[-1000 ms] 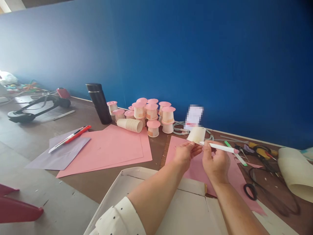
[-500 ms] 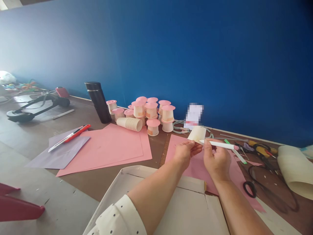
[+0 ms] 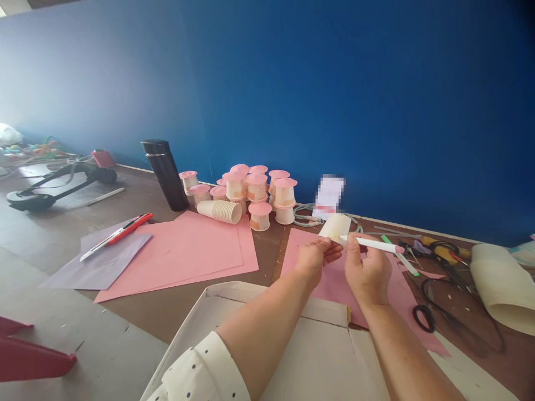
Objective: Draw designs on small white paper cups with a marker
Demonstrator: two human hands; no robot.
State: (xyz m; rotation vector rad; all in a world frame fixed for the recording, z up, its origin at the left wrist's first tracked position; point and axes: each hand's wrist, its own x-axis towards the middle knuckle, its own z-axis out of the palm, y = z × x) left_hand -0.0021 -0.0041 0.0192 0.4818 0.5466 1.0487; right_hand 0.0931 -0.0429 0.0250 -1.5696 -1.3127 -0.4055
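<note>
My left hand [image 3: 315,257] pinches a small cream piece of paper [image 3: 335,227] and holds it up above a pink sheet [image 3: 334,281]. My right hand [image 3: 364,269] is closed round a white pen with a pink cap [image 3: 376,245], whose tip touches the lower edge of the cream paper. Both hands hover over the table just beyond an open cardboard box [image 3: 234,312].
Pink-topped paper cups [image 3: 259,192] and a lying stack of cups [image 3: 220,211] stand by the blue wall, beside a black flask [image 3: 164,175]. Pink sheets [image 3: 184,253], a red utility knife [image 3: 119,234], scissors [image 3: 434,317], cables and a cream roll [image 3: 499,287] lie around.
The hands, paper and pen have barely shifted; the view has drifted slightly, with the pen tip still at the paper's edge.
</note>
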